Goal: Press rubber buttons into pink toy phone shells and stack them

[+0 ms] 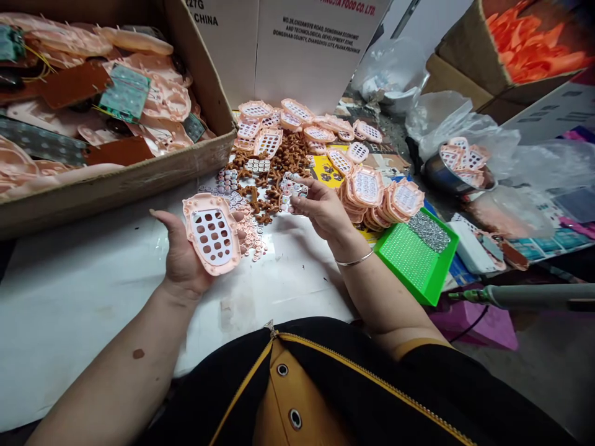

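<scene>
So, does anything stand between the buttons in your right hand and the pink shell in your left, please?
Nothing visible does; only fingers of the left hand peek past the pink shell, toward the right hand and its buttons.

So the top (446, 390) is black, with a mustard-yellow zip (362, 370) whose metal teeth meet at a peak near 6 o'clock, then split off toward 4 and 7. There's a little silvery metal bit (269, 324) right at that peak. Between the zip lines sits a tan-mustard panel (274, 399) with two round metal eyelets (282, 370). Right sleeve ends in a mustard edge (421, 345) around 4 o'clock, plus a thin silvery bangle (354, 261), also 4-ish.
</scene>
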Available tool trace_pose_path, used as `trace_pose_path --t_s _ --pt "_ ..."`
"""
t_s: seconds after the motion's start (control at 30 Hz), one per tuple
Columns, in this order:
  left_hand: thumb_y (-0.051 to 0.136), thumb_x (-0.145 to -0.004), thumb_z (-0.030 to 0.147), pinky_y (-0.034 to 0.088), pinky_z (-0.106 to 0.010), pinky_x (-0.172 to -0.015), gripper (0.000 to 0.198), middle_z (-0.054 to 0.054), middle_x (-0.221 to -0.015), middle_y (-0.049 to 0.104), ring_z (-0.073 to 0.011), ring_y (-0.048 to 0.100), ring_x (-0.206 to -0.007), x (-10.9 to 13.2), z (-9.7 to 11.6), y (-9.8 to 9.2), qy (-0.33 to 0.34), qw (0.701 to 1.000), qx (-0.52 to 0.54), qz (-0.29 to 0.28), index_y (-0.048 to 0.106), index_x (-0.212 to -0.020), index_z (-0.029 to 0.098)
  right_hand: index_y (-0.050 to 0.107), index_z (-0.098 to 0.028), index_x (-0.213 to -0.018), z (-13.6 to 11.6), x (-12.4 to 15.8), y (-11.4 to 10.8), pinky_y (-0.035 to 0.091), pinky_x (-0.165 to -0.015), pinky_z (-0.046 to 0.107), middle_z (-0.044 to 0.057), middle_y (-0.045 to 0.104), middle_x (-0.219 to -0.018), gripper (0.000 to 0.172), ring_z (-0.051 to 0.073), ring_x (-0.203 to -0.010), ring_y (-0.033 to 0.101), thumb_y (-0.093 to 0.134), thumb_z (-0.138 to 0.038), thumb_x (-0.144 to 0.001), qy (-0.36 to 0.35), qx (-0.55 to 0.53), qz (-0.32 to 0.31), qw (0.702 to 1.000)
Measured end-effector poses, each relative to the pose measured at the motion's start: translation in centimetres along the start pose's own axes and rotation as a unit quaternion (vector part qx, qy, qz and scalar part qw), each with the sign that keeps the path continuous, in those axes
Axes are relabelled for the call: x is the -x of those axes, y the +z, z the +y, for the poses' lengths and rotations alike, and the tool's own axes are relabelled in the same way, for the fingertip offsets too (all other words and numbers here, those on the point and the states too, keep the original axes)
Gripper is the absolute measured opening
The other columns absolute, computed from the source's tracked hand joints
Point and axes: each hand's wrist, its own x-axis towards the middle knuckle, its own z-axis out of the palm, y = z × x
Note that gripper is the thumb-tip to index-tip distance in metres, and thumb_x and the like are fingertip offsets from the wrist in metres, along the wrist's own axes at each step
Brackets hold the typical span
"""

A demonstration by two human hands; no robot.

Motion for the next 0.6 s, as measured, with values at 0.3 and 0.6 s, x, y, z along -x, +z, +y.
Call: trace_pose_path --t_s 0.3,0.6 --pt "0.002 -0.086 0.083 0.063 -0.04 -0.061 0.097 -0.013 -0.084 0.075 -0.024 0.071 -0.064 0.3 -0.2 0.2 -0.085 0.996 0.032 -0.006 0.067 -0.099 0.012 0.072 -0.025 -0.086 -1.1 2.1 5.2 0.058 -0.071 0.026 -0.004 0.073 -0.086 0.034 0.01 -0.077 0.067 0.09 -0.042 -0.064 0.014 -0.098 -0.043 0.994" --pt "0.026 -0.082 0.09 0.063 -0.044 -0.077 0.089 -0.011 -0.089 0.074 -0.0282 0.074 -0.083 0.1 -0.8 -0.9 -0.112 0.988 0.084 -0.062 0.066 -0.111 0.016 0.063 -0.025 -0.089 0.3 4.0 7.8 0.061 -0.079 0.03 -0.003 0.071 -0.089 0.024 0.012 -0.083 0.069 0.077 -0.043 -0.083 -0.135 -0.016 -0.042 0.99"
